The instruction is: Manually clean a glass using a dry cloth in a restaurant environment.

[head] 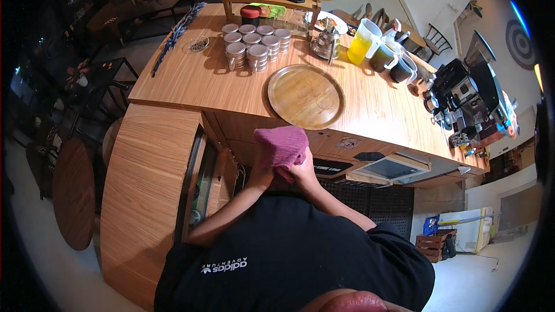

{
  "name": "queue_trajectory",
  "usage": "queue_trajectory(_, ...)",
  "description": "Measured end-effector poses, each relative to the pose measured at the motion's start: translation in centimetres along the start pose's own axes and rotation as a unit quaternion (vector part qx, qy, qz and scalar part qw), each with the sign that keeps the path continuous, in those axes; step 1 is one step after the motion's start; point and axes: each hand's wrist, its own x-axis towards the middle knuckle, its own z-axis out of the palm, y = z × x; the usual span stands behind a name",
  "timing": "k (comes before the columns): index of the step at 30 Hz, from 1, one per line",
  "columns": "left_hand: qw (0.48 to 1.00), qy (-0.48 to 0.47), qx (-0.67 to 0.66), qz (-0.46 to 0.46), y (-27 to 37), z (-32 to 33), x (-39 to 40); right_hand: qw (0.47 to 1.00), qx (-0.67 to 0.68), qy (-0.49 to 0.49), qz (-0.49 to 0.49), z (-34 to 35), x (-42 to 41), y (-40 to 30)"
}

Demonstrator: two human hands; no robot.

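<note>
A crumpled purple cloth is held up in front of my chest, close to the counter's edge. My right hand grips its lower right side. My left hand is at its lower left, with most of the fingers hidden under the fabric. Whether the cloth wraps another object cannot be seen. Just beyond it, a round wooden tray lies on the wooden counter, its near rim by the front edge. Several ribbed mugs with pale tops stand grouped behind the tray, to its left.
To the tray's right stand a glass teapot, a pitcher of yellow liquid and dark-filled pitchers. A coffee machine occupies the right end. Behind the mugs is a wooden dripper stand. A lower side counter extends along my left.
</note>
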Motion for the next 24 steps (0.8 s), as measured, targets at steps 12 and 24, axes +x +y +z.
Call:
queue_trajectory(12,0.99,-0.107,-0.038,0.083,4.3,1.8,0.2,0.99,-0.002,0.102,-0.103,-2.1,1.3,-2.4)
queue_trajectory(24,0.976,-0.212,-0.021,0.037,4.0,2.3,1.6,0.992,0.02,-0.073,-0.105,-6.0,2.9,-4.0)
